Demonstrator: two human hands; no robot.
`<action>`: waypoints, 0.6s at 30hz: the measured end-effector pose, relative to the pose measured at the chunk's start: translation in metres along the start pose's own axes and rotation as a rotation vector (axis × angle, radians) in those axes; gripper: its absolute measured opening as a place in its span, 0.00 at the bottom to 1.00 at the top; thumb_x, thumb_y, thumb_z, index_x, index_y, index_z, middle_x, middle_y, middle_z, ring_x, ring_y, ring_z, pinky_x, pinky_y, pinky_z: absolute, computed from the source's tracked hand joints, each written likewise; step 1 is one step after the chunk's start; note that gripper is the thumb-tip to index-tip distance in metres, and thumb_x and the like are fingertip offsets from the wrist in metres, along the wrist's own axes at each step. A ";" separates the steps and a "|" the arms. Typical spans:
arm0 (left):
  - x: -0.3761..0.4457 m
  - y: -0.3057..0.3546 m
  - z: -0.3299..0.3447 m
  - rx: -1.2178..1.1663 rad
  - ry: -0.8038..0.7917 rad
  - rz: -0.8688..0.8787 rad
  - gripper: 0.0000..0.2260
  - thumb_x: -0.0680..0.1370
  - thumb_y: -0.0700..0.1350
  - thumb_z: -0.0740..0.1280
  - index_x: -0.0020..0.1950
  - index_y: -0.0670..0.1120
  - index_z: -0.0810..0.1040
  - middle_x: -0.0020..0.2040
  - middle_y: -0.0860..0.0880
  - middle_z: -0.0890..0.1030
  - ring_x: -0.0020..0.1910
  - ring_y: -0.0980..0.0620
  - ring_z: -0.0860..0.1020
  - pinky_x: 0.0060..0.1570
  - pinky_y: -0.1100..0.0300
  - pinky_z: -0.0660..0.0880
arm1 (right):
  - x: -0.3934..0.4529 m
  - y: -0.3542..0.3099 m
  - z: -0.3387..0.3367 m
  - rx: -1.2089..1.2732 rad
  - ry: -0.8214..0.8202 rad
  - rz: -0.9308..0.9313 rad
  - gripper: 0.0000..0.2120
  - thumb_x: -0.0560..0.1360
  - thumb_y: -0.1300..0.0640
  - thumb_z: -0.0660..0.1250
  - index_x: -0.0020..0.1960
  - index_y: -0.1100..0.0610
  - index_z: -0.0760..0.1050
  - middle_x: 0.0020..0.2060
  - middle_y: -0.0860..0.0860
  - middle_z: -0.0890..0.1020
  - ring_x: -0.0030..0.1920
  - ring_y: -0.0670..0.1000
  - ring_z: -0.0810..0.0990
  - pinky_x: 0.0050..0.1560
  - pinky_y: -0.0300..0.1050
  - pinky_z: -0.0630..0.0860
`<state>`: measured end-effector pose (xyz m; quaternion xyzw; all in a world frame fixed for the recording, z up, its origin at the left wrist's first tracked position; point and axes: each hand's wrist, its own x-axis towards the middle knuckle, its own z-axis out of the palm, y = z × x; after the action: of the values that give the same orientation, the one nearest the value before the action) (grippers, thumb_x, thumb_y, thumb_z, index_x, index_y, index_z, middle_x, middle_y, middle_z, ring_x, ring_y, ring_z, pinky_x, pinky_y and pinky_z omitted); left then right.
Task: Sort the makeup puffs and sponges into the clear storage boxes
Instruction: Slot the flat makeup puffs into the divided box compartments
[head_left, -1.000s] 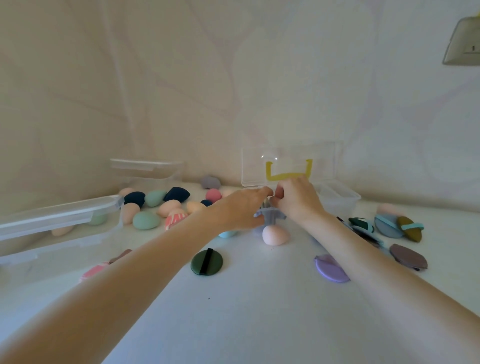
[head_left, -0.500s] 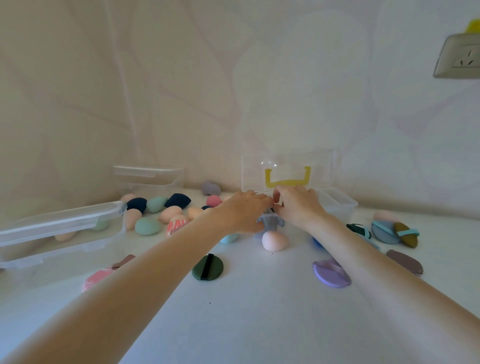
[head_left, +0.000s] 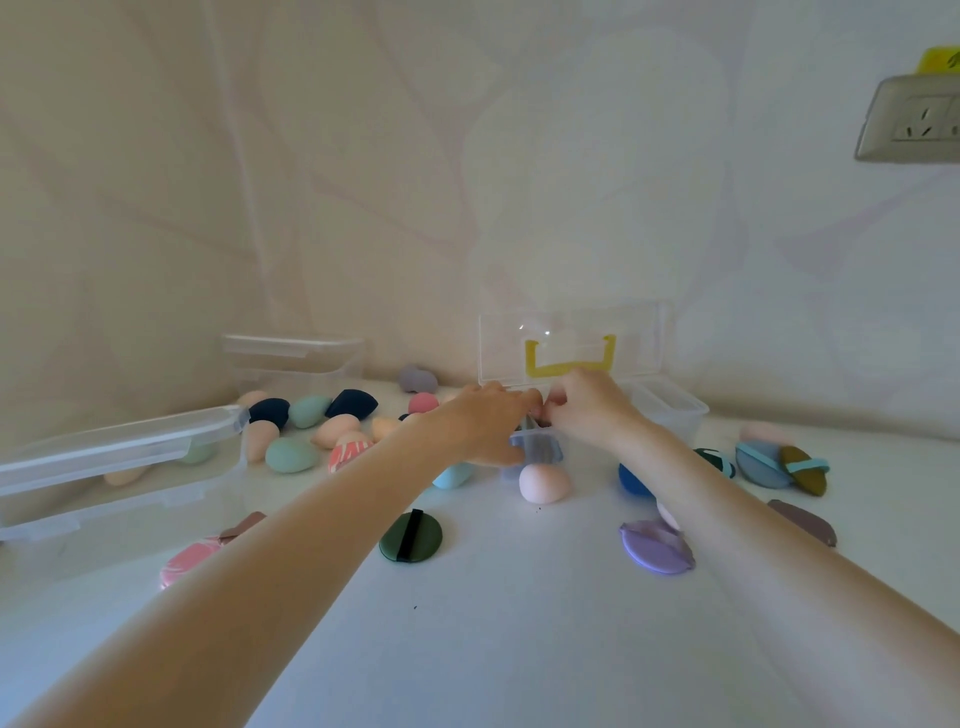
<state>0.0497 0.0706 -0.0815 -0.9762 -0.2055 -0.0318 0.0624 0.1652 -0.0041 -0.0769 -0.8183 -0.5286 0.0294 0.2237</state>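
A clear box (head_left: 670, 410) stands at the back with its lid (head_left: 571, 343) upright, showing a yellow handle. My left hand (head_left: 483, 423) grips the box's front wall, thumb outside above the grey latch (head_left: 535, 449). My right hand (head_left: 589, 410) meets it at the rim with curled fingers; what they hold is hidden. Dark puffs show between the hands. Egg-shaped sponges (head_left: 291, 454) lie in a group at the left. A pink sponge (head_left: 543, 483) sits just in front of the latch. Flat puffs lie nearby: green (head_left: 410, 537), lilac (head_left: 657, 545), grey-blue (head_left: 761, 465).
A second clear box (head_left: 119, 467) holding a few sponges stands at the far left, with another one (head_left: 293, 358) against the wall behind it. A pink puff (head_left: 187, 564) lies under my left forearm. A wall socket (head_left: 914, 119) is at the upper right.
Both hands stay together at the box's front rim and barely shift. The view has tilted up a little, showing more of the wall socket.
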 end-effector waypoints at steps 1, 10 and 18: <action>0.000 0.000 0.000 -0.023 0.010 -0.002 0.21 0.75 0.46 0.62 0.68 0.46 0.64 0.62 0.49 0.74 0.62 0.46 0.70 0.52 0.57 0.63 | -0.001 0.003 -0.002 0.056 0.004 -0.026 0.11 0.74 0.64 0.60 0.38 0.64 0.80 0.37 0.57 0.82 0.41 0.56 0.78 0.40 0.45 0.72; 0.013 0.049 -0.012 -0.103 0.282 0.120 0.19 0.77 0.43 0.61 0.67 0.45 0.68 0.65 0.48 0.71 0.65 0.47 0.69 0.64 0.57 0.62 | -0.030 0.044 -0.044 0.119 0.299 0.060 0.13 0.74 0.64 0.59 0.45 0.60 0.83 0.44 0.57 0.84 0.49 0.58 0.80 0.50 0.47 0.76; 0.036 0.122 -0.005 -0.137 0.093 0.278 0.17 0.79 0.40 0.57 0.68 0.45 0.71 0.66 0.47 0.74 0.64 0.46 0.72 0.63 0.53 0.68 | -0.079 0.130 -0.069 -0.136 0.043 0.273 0.10 0.73 0.65 0.62 0.46 0.62 0.82 0.41 0.56 0.80 0.45 0.55 0.77 0.34 0.38 0.69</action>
<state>0.1316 -0.0261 -0.0867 -0.9946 -0.0624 -0.0821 0.0092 0.2610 -0.1409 -0.0812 -0.8964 -0.4081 0.0062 0.1730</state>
